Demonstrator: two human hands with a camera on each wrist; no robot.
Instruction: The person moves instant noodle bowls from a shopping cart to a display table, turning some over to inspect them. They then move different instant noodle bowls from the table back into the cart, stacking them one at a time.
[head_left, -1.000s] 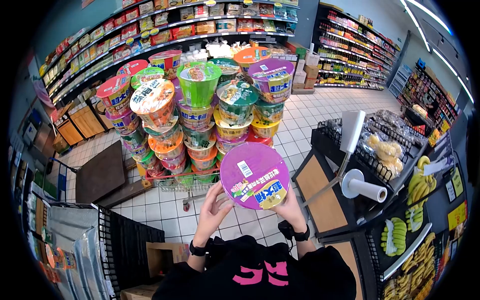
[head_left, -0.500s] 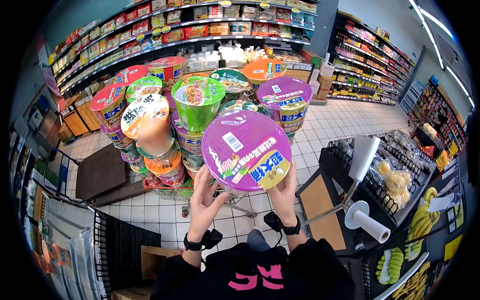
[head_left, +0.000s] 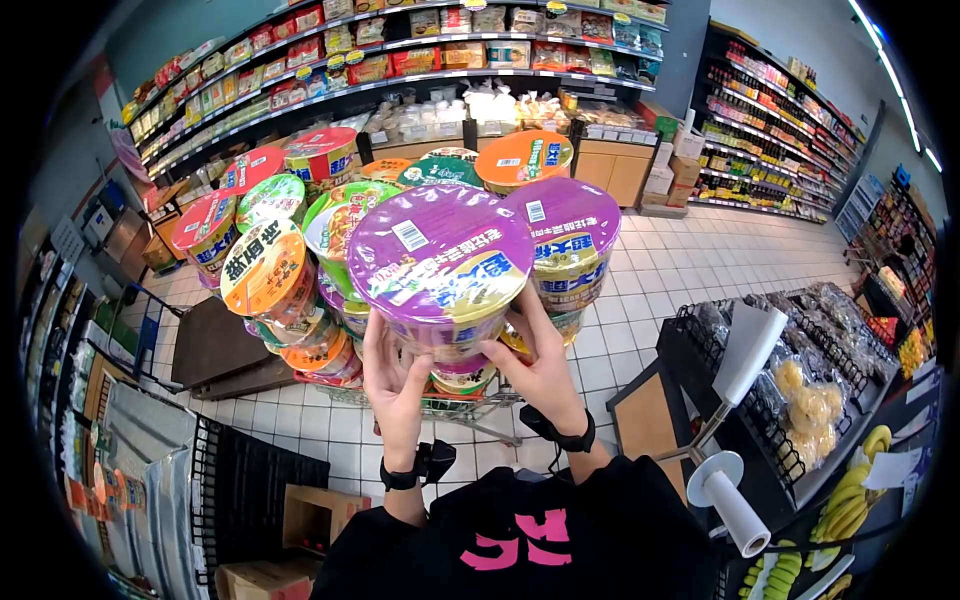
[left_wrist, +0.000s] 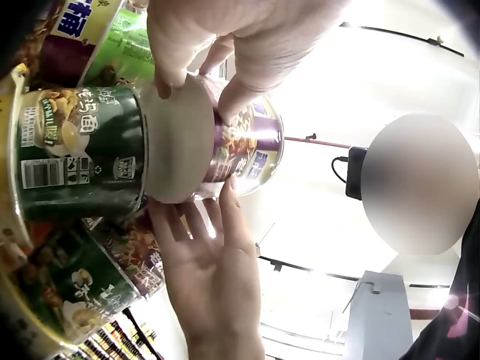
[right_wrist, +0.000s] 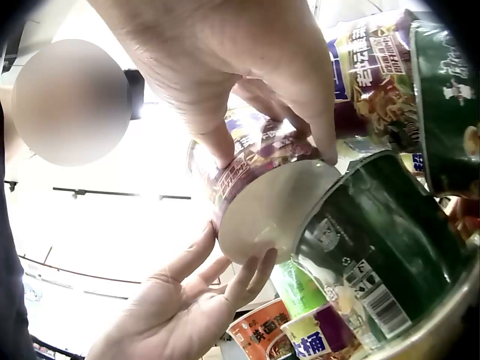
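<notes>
My left hand (head_left: pixel 398 395) and right hand (head_left: pixel 540 365) grip a purple-lidded bucket of instant noodles (head_left: pixel 440 245) from both sides, thumbs toward me and fingers round its wall. It is over the front of a tall stack of similar noodle buckets. In the left wrist view, its pale base (left_wrist: pixel 178 142) is right at the top of a dark green noodle bucket (left_wrist: pixel 82 150). Beside it stand another purple noodle bucket (head_left: pixel 565 235) on the right and a green-lidded one (head_left: pixel 330 225) on the left, partly hidden behind the held bucket.
The stack stands in a shopping cart (head_left: pixel 470 408). At right is a produce stand with a plastic bag roll (head_left: pixel 735 510) and bananas (head_left: pixel 850 500). A dark flat trolley (head_left: pixel 225 335) lies left, and stocked shelves (head_left: pixel 420 60) line the back.
Both hands have carried the purple noodle bucket forward and to the left, from in front of the stack to over it. The head view has shifted as well.
</notes>
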